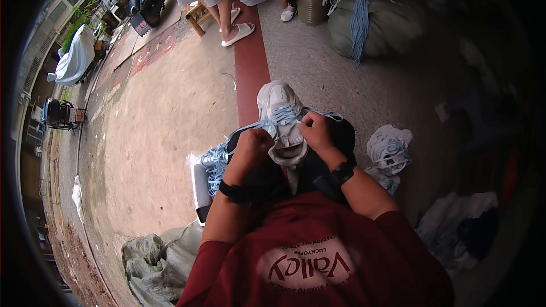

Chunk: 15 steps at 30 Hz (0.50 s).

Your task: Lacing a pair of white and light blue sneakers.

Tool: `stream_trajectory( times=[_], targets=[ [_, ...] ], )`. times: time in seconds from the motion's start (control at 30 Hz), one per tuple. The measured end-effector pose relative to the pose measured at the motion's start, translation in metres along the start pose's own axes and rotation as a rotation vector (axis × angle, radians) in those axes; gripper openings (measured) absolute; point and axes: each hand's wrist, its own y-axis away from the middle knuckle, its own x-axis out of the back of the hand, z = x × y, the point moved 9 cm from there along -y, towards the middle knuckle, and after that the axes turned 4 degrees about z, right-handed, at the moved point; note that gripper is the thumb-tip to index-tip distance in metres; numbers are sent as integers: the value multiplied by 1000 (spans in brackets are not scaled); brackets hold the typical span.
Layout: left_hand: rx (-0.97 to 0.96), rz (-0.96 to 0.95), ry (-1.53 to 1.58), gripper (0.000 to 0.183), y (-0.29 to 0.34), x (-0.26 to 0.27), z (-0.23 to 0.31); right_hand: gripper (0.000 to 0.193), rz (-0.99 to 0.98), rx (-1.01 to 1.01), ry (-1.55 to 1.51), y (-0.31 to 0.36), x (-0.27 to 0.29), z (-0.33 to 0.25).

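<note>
A white sneaker (278,92) rests between my knees, its toe pointing away from me and its opening toward me. Light blue shoelace (284,115) crosses its upper, with loose lengths trailing to both sides. At the shoe's left edge, my left hand (254,146) is closed, with lace coming out by its fingers. My right hand (316,130) pinches at the right eyelet edge, where lace loops out over my dark-trousered knee. Just what sits between the fingertips is partly hidden on both sides.
Beside my left leg, a bundle of light blue laces (214,166) lies on a white-edged box (200,185). Laced white shoe pieces (390,149) are heaped at my right. A green sack (378,27) stands ahead, near a person's sandalled foot (238,34). A grey sack (149,261) lies lower left.
</note>
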Motion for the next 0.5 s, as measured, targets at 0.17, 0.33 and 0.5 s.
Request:
stream_trajectory(
  times=[0.17, 0.33, 0.5],
  targets=[
    [398, 57, 507, 9, 31, 11, -75, 10, 70, 429, 256, 15, -12, -79],
    [365, 168, 906, 9, 16, 5, -56, 5, -205, 510, 353, 17, -52, -75],
    [314, 140, 1053, 5, -8, -18, -64, 4, -230, 530, 440, 18, -56, -73]
  ],
)
